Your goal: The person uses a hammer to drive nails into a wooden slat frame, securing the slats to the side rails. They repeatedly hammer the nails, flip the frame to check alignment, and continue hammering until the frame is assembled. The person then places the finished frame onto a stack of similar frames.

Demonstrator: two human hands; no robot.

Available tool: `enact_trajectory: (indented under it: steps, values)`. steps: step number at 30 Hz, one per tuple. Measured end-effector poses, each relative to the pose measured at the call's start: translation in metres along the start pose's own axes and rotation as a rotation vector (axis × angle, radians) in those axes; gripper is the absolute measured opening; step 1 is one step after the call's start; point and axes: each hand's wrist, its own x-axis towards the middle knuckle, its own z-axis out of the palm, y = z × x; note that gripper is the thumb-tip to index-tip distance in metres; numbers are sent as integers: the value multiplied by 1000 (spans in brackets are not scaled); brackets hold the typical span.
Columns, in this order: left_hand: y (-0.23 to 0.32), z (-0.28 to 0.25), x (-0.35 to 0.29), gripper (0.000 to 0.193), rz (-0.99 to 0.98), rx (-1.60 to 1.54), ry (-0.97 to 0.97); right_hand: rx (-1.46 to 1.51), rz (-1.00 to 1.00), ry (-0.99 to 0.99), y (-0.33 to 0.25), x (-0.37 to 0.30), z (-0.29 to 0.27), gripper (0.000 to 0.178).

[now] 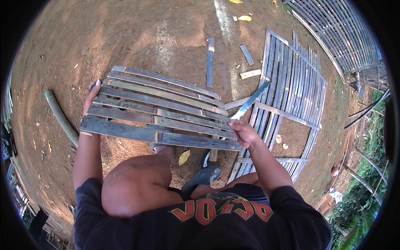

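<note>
A small panel of parallel bamboo slats is held up in front of me, tilted, above my knees. My left hand is closed on its left end, with most of the fingers hidden behind the slats. At the lower right corner my right hand pinches the slat ends between thumb and fingers. Just beyond that hand lies a hand saw blade with a jagged edge, its lower part hidden behind the panel. A larger slatted bamboo panel, with a gap in its slats, rests on the ground to the right.
Loose bamboo strips and short offcuts lie on the dirt ahead. A curved bamboo pole is on the left. Another big slatted panel stands at the far right, above green plants. My sandalled foot is below.
</note>
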Motion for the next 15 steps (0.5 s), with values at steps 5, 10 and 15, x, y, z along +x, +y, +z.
enact_trajectory:
  steps: [5, 10, 15]
  values:
    - [13, -51, 13, 54, 72, 276, -175, 14, -163, 43, -27, -5, 20, 37]
    - [21, -40, 74, 50, 90, 518, -180, -146, -389, 203, -92, 38, 23, 42]
    - [17, -45, 174, 60, 23, 475, 48, -356, -442, 337, -153, 109, 31, 47]
